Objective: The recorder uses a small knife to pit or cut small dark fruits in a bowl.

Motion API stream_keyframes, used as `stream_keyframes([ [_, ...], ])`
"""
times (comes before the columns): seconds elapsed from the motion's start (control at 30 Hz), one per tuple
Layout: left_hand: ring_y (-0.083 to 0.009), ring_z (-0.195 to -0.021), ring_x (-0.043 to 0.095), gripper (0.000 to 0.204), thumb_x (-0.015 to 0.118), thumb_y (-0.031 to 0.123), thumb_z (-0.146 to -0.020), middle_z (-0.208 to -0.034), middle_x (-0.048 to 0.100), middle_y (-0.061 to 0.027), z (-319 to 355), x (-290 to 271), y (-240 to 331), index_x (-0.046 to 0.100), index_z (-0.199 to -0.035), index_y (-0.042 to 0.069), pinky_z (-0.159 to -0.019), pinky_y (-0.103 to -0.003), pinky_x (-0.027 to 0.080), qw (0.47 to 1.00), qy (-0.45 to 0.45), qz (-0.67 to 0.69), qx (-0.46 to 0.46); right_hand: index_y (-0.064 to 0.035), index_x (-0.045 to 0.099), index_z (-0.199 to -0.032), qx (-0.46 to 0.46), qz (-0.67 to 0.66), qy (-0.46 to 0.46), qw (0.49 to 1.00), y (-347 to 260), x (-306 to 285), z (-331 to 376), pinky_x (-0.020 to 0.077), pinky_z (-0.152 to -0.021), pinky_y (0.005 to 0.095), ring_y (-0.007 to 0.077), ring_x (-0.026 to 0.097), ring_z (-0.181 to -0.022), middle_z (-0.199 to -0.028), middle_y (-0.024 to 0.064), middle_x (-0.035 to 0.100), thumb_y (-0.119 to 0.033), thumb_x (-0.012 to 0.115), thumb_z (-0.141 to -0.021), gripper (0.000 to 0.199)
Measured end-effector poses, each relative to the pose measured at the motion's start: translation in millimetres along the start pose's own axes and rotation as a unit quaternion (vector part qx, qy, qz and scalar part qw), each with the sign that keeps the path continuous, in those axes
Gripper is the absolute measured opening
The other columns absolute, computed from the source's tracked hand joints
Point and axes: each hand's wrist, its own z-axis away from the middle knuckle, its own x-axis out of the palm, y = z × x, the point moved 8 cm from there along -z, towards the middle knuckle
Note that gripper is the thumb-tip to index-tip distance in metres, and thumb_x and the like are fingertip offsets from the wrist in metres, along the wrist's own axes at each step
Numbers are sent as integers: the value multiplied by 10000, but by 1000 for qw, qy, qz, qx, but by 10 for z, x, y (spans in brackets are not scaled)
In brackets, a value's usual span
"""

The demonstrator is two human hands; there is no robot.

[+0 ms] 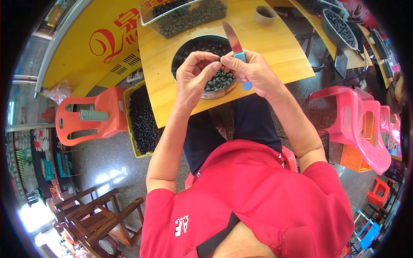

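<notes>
Over a round metal bowl (176, 56) at the table's near edge, my left hand (193, 77) is closed in a pinch, thumb against fingertips. Between its tips and my right thumb shows a small dark piece (220, 59), mostly covered by the fingers. My right hand (256, 73) grips a knife (232, 38) with a blue handle, its blade pointing up and away from me. Several small, dark, rounded pieces (220, 81), some with pale centres, lie in the bowl. The fingertips of both hands meet above them.
On the wooden table (279, 53) stand a clear bin (189, 19) of dark pieces and a small cup (264, 16). A yellow crate (138, 152) of dark pieces sits left of the table, beside an orange chair (114, 109). Pink chairs (344, 112) stand at the right.
</notes>
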Motion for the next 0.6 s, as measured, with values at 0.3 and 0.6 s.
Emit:
stream_keyframes([
  [0.3, -81, -845, 627, 260, 703, 60, -849, -939, 686, -44, 54, 67, -52, 630, -1090, -5, -771, -211, 501, 997, -4, 6, -71, -46, 681, -925, -22, 76, -14, 997, -107, -55, 44, 317, -470, 177, 12, 438, -549, -736, -19, 605, -282, 710, -867, 245],
  [0.6, -81, -774, 621, 202, 671, 33, -866, -923, 692, -68, 117, 39, -104, 663, -1057, -33, -683, -208, 502, 994, 20, -69, -85, -62, 671, -888, -93, 147, 16, 985, -62, 7, -40, 284, -436, 176, 0, 407, -519, -649, -49, 549, -304, 679, -887, 241],
])
